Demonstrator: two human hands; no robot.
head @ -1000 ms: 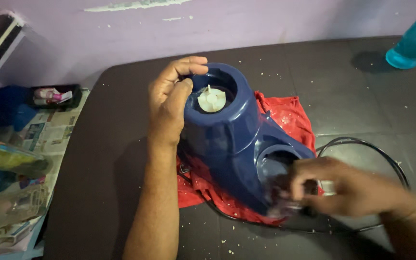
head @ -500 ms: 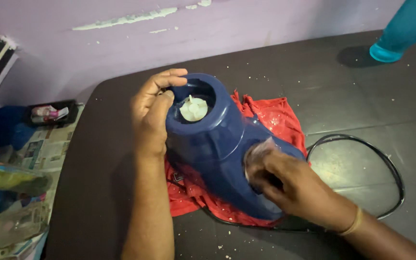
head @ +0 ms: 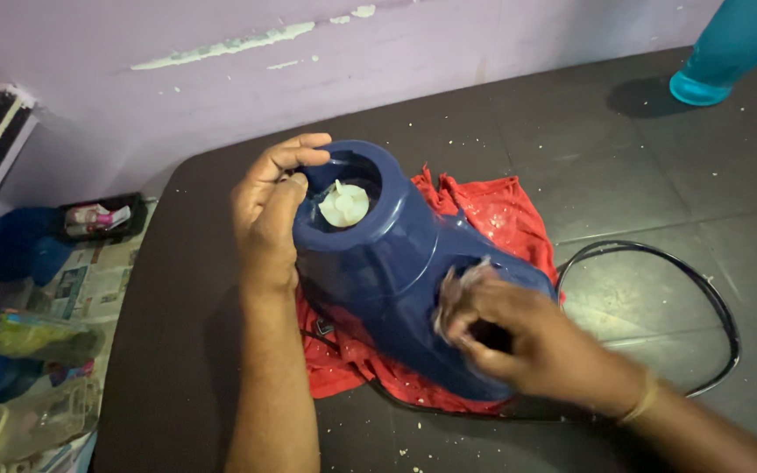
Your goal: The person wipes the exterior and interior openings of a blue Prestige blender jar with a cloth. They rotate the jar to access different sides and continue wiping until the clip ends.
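A dark blue blender base lies tilted on a red cloth on the black table. Its white coupling shows in the round top opening. My left hand grips the rim of that opening, thumb inside. My right hand presses a small crumpled pale wipe against the front of the base, near its lower part. The wipe is blurred and mostly hidden by my fingers.
A black power cord loops on the table to the right. A teal bottle stands at the far right corner. Left of the table lie newspapers, a small black tray and plastic packets. White crumbs dot the table.
My right hand has moved up and left along the front of the blue base with the wipe. My left hand keeps its grip on the rim. The view has shifted slightly.
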